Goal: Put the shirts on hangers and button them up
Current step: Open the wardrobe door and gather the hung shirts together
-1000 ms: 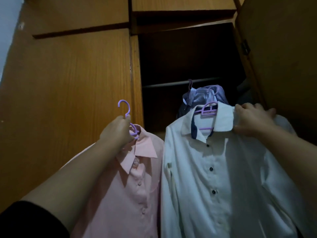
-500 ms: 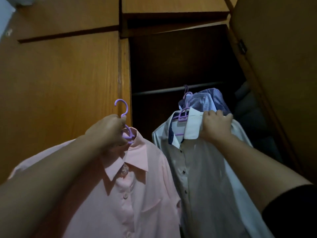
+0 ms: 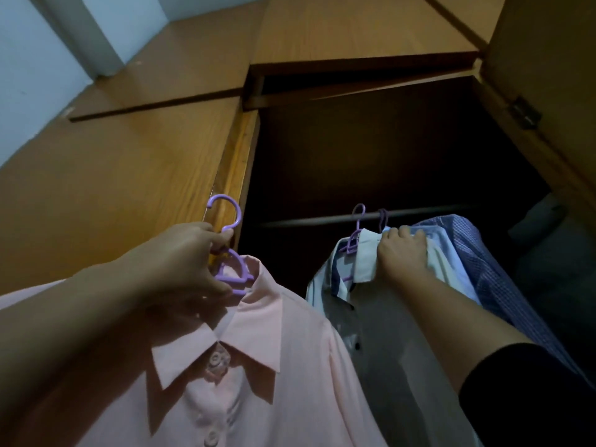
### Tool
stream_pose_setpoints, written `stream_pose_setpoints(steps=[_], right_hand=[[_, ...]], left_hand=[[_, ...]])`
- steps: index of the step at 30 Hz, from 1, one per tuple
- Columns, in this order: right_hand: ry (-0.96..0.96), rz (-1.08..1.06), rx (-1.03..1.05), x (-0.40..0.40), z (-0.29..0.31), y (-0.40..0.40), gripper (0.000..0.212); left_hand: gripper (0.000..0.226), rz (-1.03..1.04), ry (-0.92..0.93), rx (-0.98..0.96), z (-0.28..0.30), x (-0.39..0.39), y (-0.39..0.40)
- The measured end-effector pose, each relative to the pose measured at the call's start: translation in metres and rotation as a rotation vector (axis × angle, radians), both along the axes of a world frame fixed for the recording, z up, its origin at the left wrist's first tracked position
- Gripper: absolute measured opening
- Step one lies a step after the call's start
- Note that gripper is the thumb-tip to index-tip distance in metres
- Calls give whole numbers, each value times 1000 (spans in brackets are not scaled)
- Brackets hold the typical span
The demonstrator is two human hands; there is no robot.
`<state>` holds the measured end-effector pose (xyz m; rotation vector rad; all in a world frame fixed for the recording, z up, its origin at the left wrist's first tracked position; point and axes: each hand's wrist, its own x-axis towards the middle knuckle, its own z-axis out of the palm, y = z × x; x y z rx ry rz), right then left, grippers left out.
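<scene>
At the open wooden wardrobe (image 3: pixel 113 188), the left hand (image 3: pixel 180 262) is pinching the purple plastic hanger (image 3: pixel 230 253) carrying a buttoned pink collared shirt (image 3: pixel 258 366), apparently keeping its hook free for the far metal rail (image 3: pixel 419 211). To the right, the right hand (image 3: pixel 401 256), fingers curled, is gripping the shoulder of a white shirt (image 3: pixel 380 333) already hanging there, seemingly steadying it or making room.

A wooden wardrobe (image 3: pixel 129 162) stands with its right door (image 3: pixel 548 75) open, a metal hinge (image 3: pixel 524 111) on it; inside is dark, and a pale blue wall (image 3: pixel 35 59) shows at upper left
</scene>
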<state>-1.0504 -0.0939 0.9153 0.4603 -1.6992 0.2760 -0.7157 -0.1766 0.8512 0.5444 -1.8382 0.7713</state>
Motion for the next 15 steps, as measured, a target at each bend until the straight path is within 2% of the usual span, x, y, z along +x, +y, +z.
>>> stream_pose_setpoints(steps=[7, 10, 15], right_hand=[[5, 47, -21, -24, 35, -17, 44], [-4, 45, -3, -30, 40, -23, 50], [-5, 40, 3, -45, 44, -26, 45]], left_hand=[[78, 3, 10, -38, 2, -5, -2], [76, -7, 22, -34, 1, -7, -1], [84, 13, -6, -7, 3, -9, -2]])
